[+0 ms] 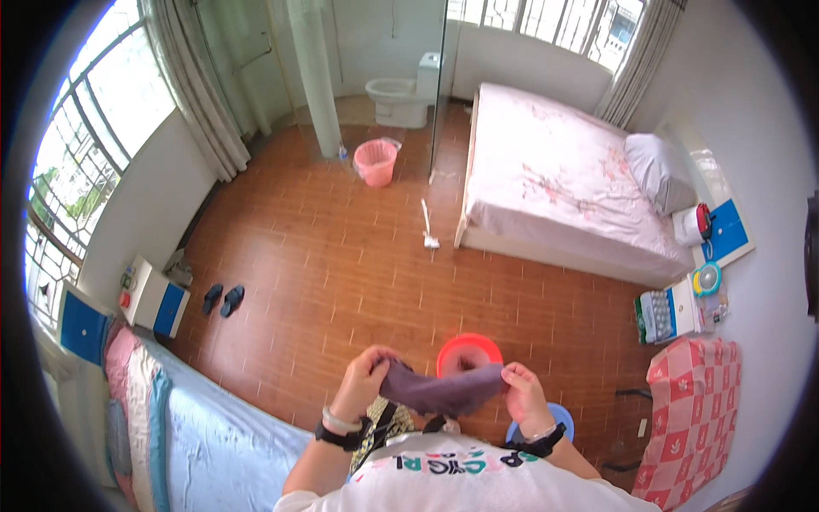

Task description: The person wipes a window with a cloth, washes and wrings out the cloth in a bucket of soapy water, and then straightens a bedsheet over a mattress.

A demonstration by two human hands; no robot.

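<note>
A dark purple cloth (pixel 441 390) hangs between my two hands, sagging a little in the middle. My left hand (pixel 368 377) pinches its left end, and my right hand (pixel 524 390) pinches the right end. Just beyond the cloth, a red basin (pixel 470 349) stands on the tiled floor, with something dark inside; the cloth covers its near edge from view. A blue basin (pixel 560 419) is partly hidden behind my right wrist.
A bed with light blue bedding (pixel 224 435) lies at the lower left. A cloth with red and white checks (pixel 691 416) covers something at right. Farther off are a pink wastebasket (pixel 376 163), a floral-sheeted bed (pixel 544 173) and dark slippers (pixel 231 301).
</note>
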